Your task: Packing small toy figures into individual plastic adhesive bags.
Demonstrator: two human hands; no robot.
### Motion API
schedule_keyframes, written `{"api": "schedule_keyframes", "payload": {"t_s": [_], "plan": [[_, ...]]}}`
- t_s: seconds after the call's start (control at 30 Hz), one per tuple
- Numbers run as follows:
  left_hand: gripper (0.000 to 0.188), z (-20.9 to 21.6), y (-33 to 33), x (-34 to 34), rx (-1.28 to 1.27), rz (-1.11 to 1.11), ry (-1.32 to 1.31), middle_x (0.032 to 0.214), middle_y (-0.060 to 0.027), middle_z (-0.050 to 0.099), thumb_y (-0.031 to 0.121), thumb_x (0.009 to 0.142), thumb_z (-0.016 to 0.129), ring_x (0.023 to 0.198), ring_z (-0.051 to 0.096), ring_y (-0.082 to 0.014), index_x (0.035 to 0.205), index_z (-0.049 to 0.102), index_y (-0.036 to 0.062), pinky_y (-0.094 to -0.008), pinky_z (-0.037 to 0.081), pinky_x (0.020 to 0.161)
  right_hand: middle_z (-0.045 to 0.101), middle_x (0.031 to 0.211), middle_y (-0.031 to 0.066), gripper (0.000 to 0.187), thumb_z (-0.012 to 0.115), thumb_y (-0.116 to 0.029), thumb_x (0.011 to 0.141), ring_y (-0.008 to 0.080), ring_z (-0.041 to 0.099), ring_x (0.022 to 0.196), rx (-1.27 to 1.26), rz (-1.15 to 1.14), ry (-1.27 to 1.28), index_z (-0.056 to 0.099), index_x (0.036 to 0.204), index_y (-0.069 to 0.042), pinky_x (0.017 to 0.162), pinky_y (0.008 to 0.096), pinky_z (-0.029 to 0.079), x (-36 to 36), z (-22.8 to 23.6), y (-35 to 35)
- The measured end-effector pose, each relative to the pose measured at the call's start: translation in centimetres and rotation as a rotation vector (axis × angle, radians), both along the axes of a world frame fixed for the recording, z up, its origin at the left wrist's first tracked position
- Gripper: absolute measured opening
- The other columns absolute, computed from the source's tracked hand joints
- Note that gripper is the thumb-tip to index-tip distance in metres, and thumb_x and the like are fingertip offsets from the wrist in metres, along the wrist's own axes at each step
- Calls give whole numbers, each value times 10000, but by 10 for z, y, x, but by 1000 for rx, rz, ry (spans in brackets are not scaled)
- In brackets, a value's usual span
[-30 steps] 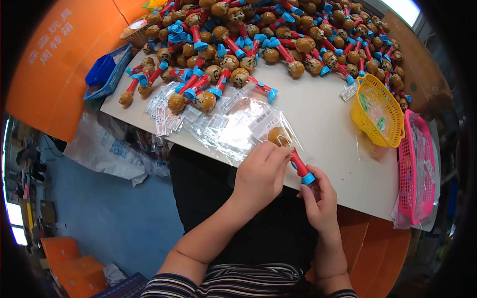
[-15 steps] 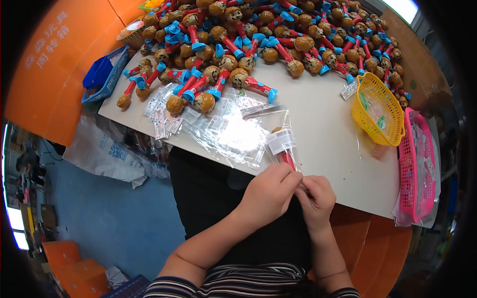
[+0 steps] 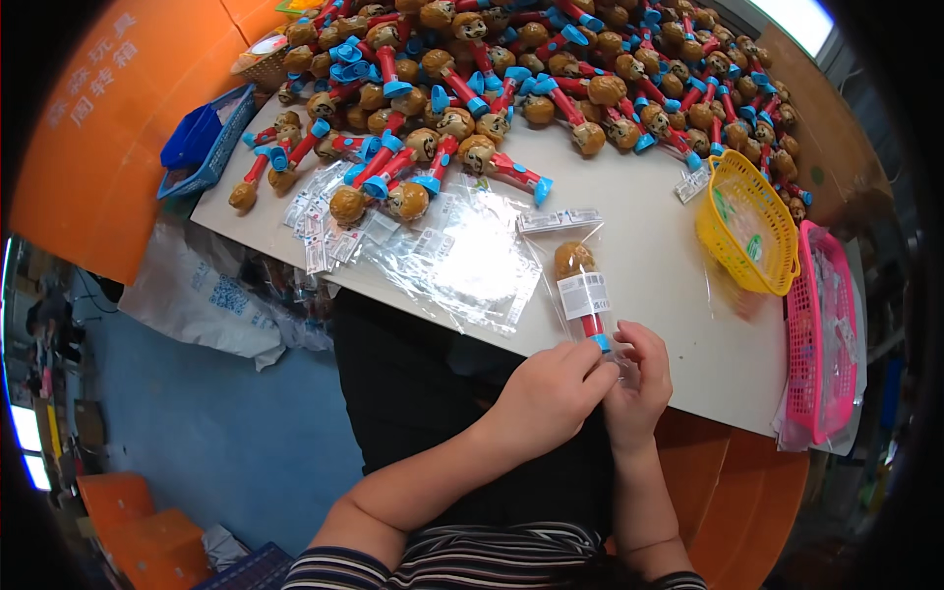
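Observation:
A clear plastic bag (image 3: 553, 258) with a small doll-like toy inside stands out over the table's front edge. The toy has a round brown head (image 3: 573, 259), a red body and a blue base; a white printed label (image 3: 584, 296) wraps across it. My left hand (image 3: 553, 395) is closed on the bag's lower end, near the blue base. My right hand (image 3: 641, 385) curls round the same end from the right, its fingers bent around the plastic. The fingertips partly hide the bag's bottom.
Similar toys (image 3: 454, 123) lie heaped across the table's far side. Flat clear bags (image 3: 447, 275) are spread left of my hands. At right stand a yellow basket (image 3: 757, 236) and a pink basket (image 3: 808, 344); a blue basket (image 3: 228, 147) is at far left.
The bagged toy has turned more upright, showing its head and label plainly. My right hand's fingers have loosened from a tight pinch and spread somewhat around the bag's lower end.

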State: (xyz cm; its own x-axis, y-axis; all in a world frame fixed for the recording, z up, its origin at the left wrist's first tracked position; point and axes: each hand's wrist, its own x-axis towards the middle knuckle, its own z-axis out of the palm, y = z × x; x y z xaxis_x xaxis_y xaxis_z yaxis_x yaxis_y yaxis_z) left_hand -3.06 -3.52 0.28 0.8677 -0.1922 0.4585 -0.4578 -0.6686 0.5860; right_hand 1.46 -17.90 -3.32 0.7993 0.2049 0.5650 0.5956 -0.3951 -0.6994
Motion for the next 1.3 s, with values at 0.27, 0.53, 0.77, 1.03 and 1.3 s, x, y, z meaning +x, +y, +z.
{"api": "schedule_keyframes", "payload": {"t_s": [0.27,0.53,0.77,1.03,1.3], "plan": [[185,-6,-2,-2,-6,19,-28,863,-102,568,48,753,640,741,594,-278,931,595,21,-363,490,629,635,1039,131,352,725,32,732,228,632,898,-19,46,127,611,1062,-11,687,287,518,1,8,2],[190,-4,8,-9,-69,146,-25,827,-90,557,6,728,691,754,565,-284,904,625,34,-368,462,656,674,904,104,181,665,14,847,152,668,767,87,9,625,630,1024,36,702,233,529,-13,24,-26],[211,-8,-19,-15,-120,146,-131,854,-54,577,76,725,738,762,569,-247,918,656,56,-360,437,690,683,874,99,103,576,-53,938,122,671,765,452,129,1040,591,993,32,680,220,553,-11,31,-31],[195,-26,-25,-13,-48,210,-84,831,-40,561,71,719,728,804,564,-230,900,654,61,-347,408,701,667,808,63,98,539,-124,961,122,669,701,513,122,1171,555,923,-35,641,229,561,-17,27,-25],[131,-24,-21,-10,-207,141,24,836,-86,558,30,740,684,825,544,-290,845,611,56,-381,426,739,665,820,65,86,511,-107,962,125,669,721,545,136,1136,539,910,-44,654,235,566,-18,23,-24]]}}
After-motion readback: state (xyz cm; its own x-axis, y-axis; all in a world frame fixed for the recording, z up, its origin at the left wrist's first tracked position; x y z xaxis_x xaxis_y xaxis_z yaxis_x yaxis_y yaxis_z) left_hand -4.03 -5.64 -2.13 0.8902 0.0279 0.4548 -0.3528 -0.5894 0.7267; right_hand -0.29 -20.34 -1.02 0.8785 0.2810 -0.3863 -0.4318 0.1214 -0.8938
